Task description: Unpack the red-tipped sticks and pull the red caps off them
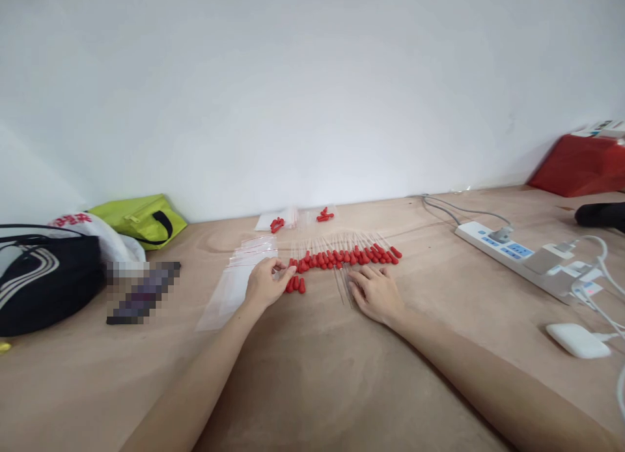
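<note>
A long row of droppers with red rubber bulbs (pixel 336 259) lies across the middle of the table, thin clear tubes pointing toward the wall. At the row's left end is my left hand (pixel 266 284), thumb and fingers drawn together in a pinch; what they hold, if anything, is hidden. Just right of it, a few loose red bulbs (pixel 295 284) lie below the row. My right hand (pixel 378 294) rests palm down, fingers loosely spread at several bare glass tubes (pixel 340 288), partly covering them. Clear zip bags (pixel 227 289) lie fanned out beside my left hand.
Two clear bags with red bulbs (pixel 277 225) (pixel 325 215) lie near the wall. A power strip (pixel 512 256) with chargers and cables, plus a white case (pixel 579 340), is at right. Left are a black bag (pixel 49 282), a green pouch (pixel 141 219) and a pixelated dark object (pixel 144 294).
</note>
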